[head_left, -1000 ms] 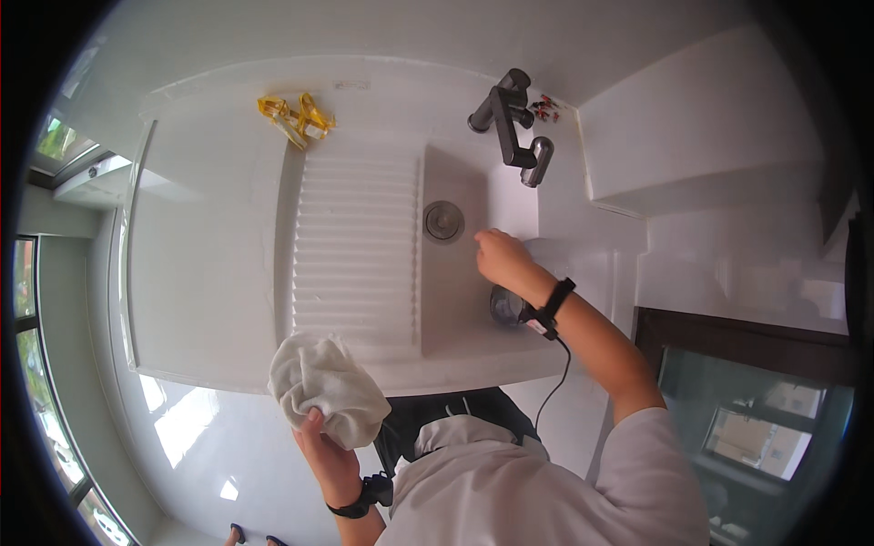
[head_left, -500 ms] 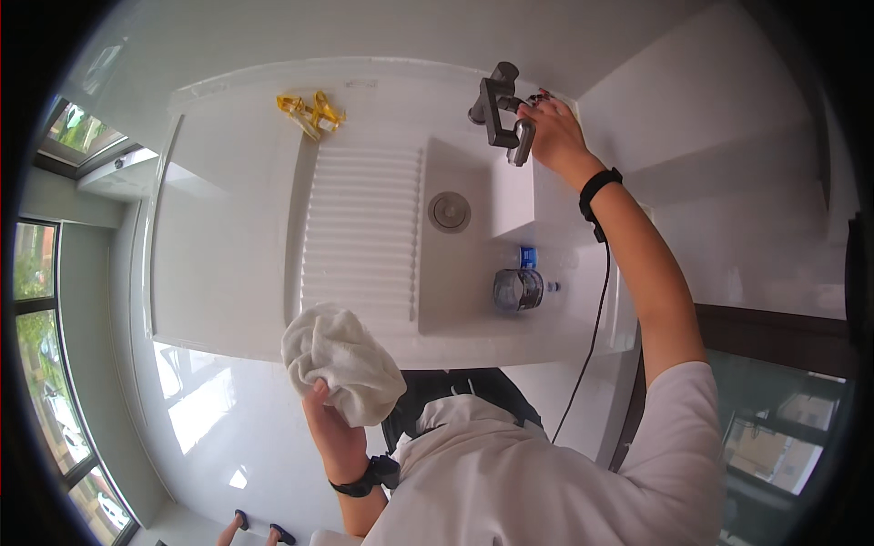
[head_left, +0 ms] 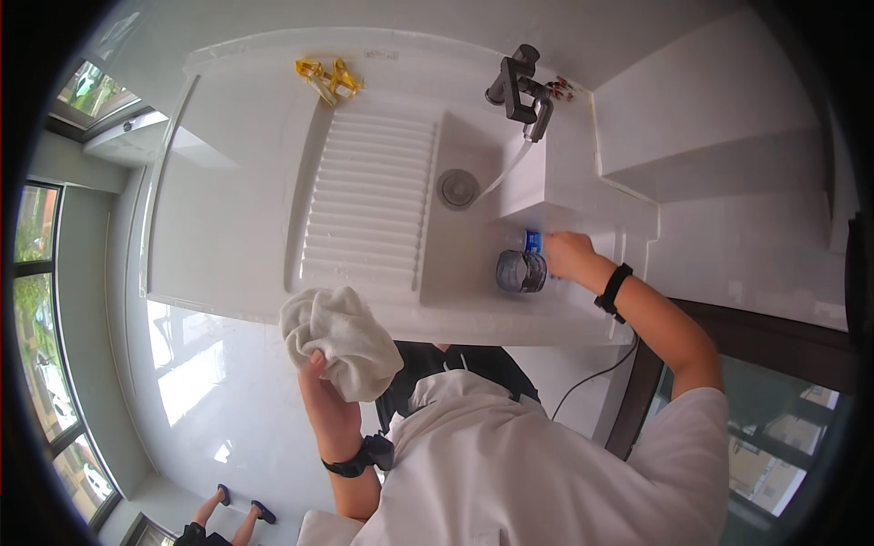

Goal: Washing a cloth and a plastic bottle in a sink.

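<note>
A bunched white cloth (head_left: 341,341) rests in my left hand (head_left: 332,405), the thumb pressed into it, in front of the sink's near edge. My right hand (head_left: 571,255) is closed round a small clear plastic bottle with a blue label (head_left: 533,241), lying on the counter right of the basin; the fingers hide part of it. Beside it stands a larger clear plastic container with a dark band (head_left: 521,271). Water runs from the grey tap (head_left: 523,96) toward the drain (head_left: 458,189) in the white sink basin (head_left: 455,264).
Left of the basin lies a ribbed white washboard (head_left: 369,200). A crumpled yellow wrapper (head_left: 330,82) is at the back. Small red and dark items (head_left: 560,88) sit behind the tap. A wall ledge (head_left: 710,109) bounds the right side. Another person's legs (head_left: 244,523) show at lower left.
My right hand has left the tap and come down toward me to the blue-labelled bottle. Water now runs from the tap. The left hand still holds the cloth.
</note>
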Tool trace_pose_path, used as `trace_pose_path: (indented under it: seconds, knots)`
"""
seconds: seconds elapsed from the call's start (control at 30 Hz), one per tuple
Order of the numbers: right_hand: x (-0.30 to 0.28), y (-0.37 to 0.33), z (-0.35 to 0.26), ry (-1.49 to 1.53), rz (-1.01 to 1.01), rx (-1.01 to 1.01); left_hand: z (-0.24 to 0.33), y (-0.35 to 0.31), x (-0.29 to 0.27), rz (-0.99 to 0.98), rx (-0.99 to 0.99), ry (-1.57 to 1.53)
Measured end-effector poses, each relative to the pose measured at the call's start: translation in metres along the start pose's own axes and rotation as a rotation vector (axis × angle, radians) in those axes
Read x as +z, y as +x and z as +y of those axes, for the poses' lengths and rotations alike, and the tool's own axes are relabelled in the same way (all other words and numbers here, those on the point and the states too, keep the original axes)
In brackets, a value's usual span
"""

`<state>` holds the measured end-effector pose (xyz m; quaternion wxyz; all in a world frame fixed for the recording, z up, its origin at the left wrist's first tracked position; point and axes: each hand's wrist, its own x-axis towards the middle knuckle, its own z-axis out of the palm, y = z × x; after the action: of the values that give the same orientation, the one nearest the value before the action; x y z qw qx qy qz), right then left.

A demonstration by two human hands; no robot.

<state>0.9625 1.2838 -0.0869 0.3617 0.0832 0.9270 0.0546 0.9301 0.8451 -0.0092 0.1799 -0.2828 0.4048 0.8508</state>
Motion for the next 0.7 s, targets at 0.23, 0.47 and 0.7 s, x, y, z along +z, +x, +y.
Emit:
trace_pose_path:
  seconds: [0.23,0.47,0.7]
  knots:
    - [0.121,0.033,0.005,-0.015,-0.021,-0.249,-0.006,-0.008,0.008,0.002,0.01,0.081]
    - [0.106,0.043,-0.012,0.066,-0.009,-0.167,-0.009,-0.015,0.0,-0.084,-0.017,0.081]
    - [0.018,0.025,-0.045,0.943,0.52,-0.067,-0.005,-0.006,0.028,-0.186,-0.016,0.033]
